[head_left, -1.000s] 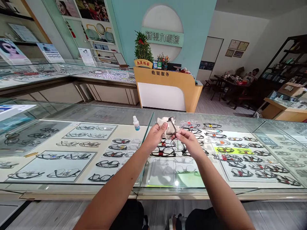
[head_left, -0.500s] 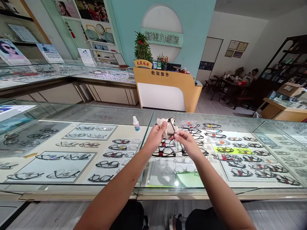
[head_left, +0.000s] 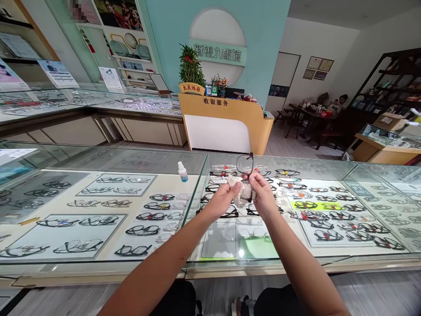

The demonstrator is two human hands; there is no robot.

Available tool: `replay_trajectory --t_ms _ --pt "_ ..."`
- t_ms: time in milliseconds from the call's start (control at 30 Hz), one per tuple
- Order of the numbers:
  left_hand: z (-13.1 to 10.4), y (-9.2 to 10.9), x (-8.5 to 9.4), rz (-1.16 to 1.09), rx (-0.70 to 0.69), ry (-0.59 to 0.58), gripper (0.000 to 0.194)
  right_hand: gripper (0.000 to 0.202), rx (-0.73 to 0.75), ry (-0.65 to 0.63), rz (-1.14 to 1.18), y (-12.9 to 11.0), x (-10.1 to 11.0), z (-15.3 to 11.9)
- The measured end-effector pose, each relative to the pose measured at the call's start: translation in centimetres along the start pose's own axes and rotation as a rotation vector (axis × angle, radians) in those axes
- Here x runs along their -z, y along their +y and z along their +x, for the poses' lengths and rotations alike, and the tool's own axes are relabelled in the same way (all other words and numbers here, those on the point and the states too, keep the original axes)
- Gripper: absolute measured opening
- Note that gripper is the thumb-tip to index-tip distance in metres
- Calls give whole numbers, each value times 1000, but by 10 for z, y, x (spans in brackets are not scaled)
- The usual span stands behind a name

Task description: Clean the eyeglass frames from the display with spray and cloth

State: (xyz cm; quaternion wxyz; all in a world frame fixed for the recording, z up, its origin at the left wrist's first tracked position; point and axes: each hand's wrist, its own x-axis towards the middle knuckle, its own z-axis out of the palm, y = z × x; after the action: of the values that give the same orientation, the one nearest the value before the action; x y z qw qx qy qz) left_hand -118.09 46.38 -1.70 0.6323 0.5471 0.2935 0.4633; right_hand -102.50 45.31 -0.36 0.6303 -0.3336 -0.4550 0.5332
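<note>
Above the glass display case, my left hand [head_left: 224,199] pinches a pale beige cloth [head_left: 242,193]. The cloth is wrapped round the lower lens of a pair of dark-framed glasses [head_left: 245,164]. My right hand [head_left: 263,189] grips the glasses near the middle of the frame, beside the cloth. The frame is turned upright, and its other lens stands uncovered above my fingers. A small white bottle with a blue lower part [head_left: 183,172] stands on the case to the left of my hands.
Rows of glasses lie inside the glass case [head_left: 192,215] below my hands. A wooden counter [head_left: 263,127] with a plant stands beyond it. At the far right a person [head_left: 342,103] sits by a dark table. Another small display case [head_left: 378,149] stands at the right.
The glasses have turned upright, with one lens now showing above my hands. Both hands have shifted slightly right, my left hand also lower. The view has shifted a little.
</note>
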Motion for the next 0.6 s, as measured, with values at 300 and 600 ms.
replay_trajectory --t_ms 300,600 --pt "-1 2 -6 -113 70 92 66 29 37 -89 31 12 -2 -2" --pt "-4 10 -7 -149 112 54 73 31 11 -84 102 6 -7 -4"
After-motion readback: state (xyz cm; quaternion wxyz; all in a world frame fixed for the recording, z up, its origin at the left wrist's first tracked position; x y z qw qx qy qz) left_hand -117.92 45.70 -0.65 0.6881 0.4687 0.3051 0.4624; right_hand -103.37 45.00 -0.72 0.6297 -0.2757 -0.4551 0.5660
